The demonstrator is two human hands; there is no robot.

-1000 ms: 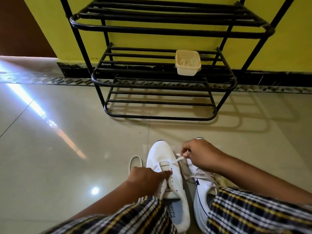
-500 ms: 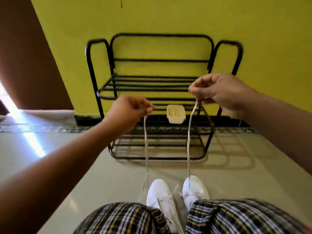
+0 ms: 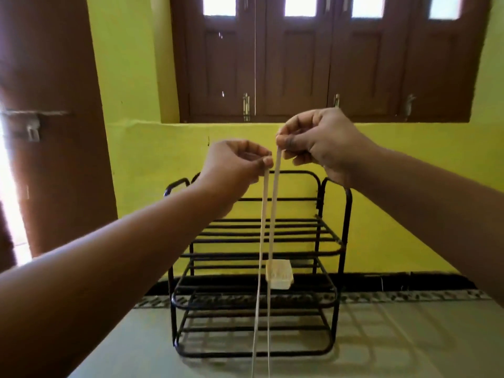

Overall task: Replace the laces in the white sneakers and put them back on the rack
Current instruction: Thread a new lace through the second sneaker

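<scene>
A black metal rack (image 3: 253,290) stands on the floor (image 3: 395,336) against the yellow wall (image 3: 131,77), beneath brown window shutters (image 3: 313,58); a small cream tray (image 3: 279,276) sits on its middle shelf. Both arms are raised in front of it. The left hand (image 3: 234,166) and right hand (image 3: 319,141), each grip closed in a pinch, hold the two upper ends of a white lace (image 3: 263,241). Its strands hang straight down from the fingertips, long axis near vertical, close together and almost parallel, running out of view at the bottom edge.
</scene>
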